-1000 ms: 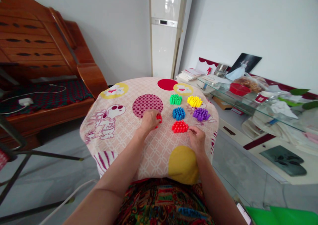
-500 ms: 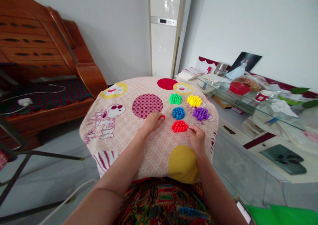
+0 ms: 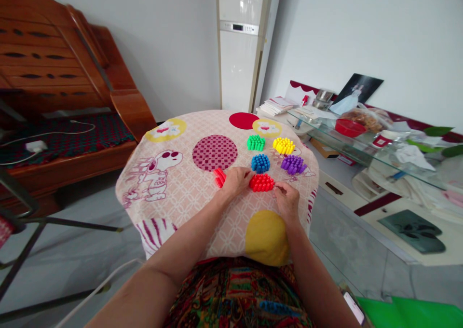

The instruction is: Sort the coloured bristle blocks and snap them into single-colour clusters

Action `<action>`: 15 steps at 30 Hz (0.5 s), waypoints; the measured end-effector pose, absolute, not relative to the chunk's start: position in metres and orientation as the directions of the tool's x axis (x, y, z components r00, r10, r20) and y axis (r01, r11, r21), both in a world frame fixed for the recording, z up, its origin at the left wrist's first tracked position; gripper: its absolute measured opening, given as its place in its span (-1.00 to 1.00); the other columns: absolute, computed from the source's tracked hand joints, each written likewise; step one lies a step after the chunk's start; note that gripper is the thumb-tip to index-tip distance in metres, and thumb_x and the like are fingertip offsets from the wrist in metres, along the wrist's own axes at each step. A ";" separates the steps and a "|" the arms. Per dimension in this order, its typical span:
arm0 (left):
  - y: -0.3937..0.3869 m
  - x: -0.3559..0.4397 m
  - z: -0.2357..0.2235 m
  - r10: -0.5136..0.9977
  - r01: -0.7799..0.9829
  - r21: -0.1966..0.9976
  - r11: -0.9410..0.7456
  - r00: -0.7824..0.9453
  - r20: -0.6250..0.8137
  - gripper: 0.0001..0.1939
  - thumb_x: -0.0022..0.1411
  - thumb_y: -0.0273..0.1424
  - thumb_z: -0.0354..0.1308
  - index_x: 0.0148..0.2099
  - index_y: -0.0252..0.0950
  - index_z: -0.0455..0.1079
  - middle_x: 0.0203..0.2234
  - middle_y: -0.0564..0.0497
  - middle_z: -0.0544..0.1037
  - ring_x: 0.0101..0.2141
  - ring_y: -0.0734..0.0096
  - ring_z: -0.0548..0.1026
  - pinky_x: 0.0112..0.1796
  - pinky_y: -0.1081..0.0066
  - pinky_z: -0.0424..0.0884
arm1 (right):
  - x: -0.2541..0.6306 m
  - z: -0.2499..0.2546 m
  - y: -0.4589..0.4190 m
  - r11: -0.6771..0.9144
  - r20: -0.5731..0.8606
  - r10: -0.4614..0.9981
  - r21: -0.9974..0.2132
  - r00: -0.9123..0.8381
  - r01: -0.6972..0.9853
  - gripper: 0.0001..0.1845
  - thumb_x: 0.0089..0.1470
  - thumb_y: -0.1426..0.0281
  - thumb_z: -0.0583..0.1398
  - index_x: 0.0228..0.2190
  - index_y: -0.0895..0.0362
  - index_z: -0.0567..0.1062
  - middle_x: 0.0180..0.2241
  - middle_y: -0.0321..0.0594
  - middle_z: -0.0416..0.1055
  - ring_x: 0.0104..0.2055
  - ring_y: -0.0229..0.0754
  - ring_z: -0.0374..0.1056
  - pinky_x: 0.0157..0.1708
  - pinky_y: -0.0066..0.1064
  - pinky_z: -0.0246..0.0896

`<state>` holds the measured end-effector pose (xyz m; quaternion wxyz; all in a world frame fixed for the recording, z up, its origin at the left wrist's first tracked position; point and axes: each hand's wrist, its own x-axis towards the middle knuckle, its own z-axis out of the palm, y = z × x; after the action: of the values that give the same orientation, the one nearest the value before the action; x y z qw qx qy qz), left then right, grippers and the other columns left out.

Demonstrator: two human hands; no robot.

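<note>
From my remote post, I am viewing a round table [image 3: 184, 164] whose patterned cloth is carrying five groups of small, peg-like pieces. The red cluster [image 3: 262, 183] is sitting between my two hands. My left hand [image 3: 237, 181] is reaching to its 9 o'clock edge, fingers bunching together; whether they are pinching a piece, I cannot tell. My right hand [image 3: 287, 198] is resting at the 3 o'clock edge, thumb and forefinger drawing close and touching the cluster, though I cannot tell if they are gripping a piece.

The loose red pieces [image 3: 219, 177] are lying at 9 o'clock, just beyond my left hand and apart from the cluster. Taking the red cluster as my dial's centre, the blue cluster [image 3: 260, 163] is standing near it at 12 o'clock, with the green cluster [image 3: 256, 143] standing farther out. The yellow cluster [image 3: 284, 145] is standing at 1 o'clock, the purple cluster [image 3: 293, 164] at 2.
</note>
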<state>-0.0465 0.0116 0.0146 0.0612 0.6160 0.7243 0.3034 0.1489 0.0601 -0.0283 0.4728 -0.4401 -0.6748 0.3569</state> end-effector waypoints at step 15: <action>-0.013 -0.136 0.017 0.840 0.755 0.536 0.379 -0.523 0.143 -0.85 0.02 -0.37 0.35 -0.39 -0.31 0.47 -0.42 -0.13 0.57 -0.33 0.17 0.52 -0.28 0.28 0.37 | 0.149 -0.030 0.061 0.356 0.322 0.932 -0.899 -0.167 0.255 -0.71 -0.08 0.29 0.15 -0.38 0.18 0.59 -0.51 -0.21 0.52 -0.49 -0.16 0.38 -0.45 -0.38 0.24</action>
<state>-0.1362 -0.0131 0.0169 0.0764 0.4823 0.8267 0.2796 0.1492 0.0610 -0.0303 0.4721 -0.4399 -0.6746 0.3585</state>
